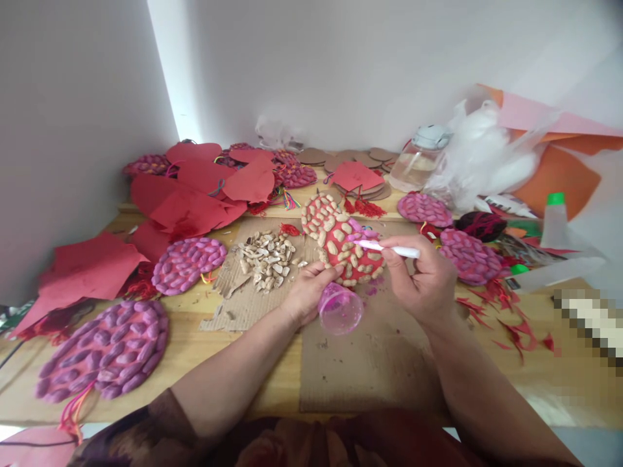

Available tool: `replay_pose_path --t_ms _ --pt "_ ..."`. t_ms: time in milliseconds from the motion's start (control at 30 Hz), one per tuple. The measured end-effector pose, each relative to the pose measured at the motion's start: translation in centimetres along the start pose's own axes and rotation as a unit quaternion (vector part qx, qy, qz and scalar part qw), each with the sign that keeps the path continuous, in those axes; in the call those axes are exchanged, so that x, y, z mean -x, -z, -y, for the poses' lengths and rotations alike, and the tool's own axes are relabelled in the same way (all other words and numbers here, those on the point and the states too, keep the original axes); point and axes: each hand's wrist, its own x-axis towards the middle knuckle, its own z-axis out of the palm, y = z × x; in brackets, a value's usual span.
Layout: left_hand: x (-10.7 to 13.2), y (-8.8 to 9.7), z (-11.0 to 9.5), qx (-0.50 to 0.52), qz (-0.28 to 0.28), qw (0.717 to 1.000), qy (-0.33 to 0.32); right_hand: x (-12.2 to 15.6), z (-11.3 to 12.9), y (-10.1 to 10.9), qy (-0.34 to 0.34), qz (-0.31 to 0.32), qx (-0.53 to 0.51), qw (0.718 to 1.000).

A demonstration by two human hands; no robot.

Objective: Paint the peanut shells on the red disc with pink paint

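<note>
Left hand point(314, 292): fingers closed on the lower left edge of a gourd-shaped panel point(337, 236), thumb on its face. Panel is red, studded with peanuts, tilted up just ahead of that hand; smaller lobe away from the person, larger lobe nearer. Most peanuts bare tan; a few along the right upper edge bright pink.

Clear plastic cup point(341, 312), smeared pink inside, tilted with its mouth toward the person, against the left hand's fingers just below the panel; exact grip on it hidden.

Right hand point(426, 279): pinches a white brush point(402, 250) between thumb and fingers, tip pointing left, pink, at the pink-coated peanuts.

Beneath both hands, cardboard point(370, 363) on a wooden counter point(272, 383), pink stains just beside the panel. Left of the left hand, a heap of peanut shells point(270, 259); farther left, a purple peanut piece point(189, 264), and nearer the person a larger one point(107, 350) with coloured cords. Red sheets point(195, 194) piled beyond these.

Right of the right hand, another purple peanut piece point(470, 256), red scraps point(520, 331) and a green-capped bottle point(555, 220). Well beyond it, a lidded jar point(413, 165) beside a white plastic bag point(487, 155).
</note>
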Motion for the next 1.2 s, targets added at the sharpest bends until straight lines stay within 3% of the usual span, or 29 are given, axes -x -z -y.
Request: replay_pose_path --t_ms 200,533,900,1200 --pt "0.4 -0.7 -0.5 0.008 0.007 1.0 0.003 -0.4 0.5 -0.2 0.039 0.017 -0.011 0.999" --pt "0.3 -0.5 -0.6 0.01 0.002 1.0 0.014 0.1 -1.1 0.6 -0.008 0.037 -0.024 0.999" --pt "0.2 -0.2 -0.6 0.004 0.0 1.0 0.022 -0.1 -1.1 0.6 0.014 0.035 -0.032 0.999" --pt "0.5 -0.7 -0.9 0.0 0.0 1.0 0.022 -0.4 -0.9 0.3 0.088 0.064 0.004 0.994"
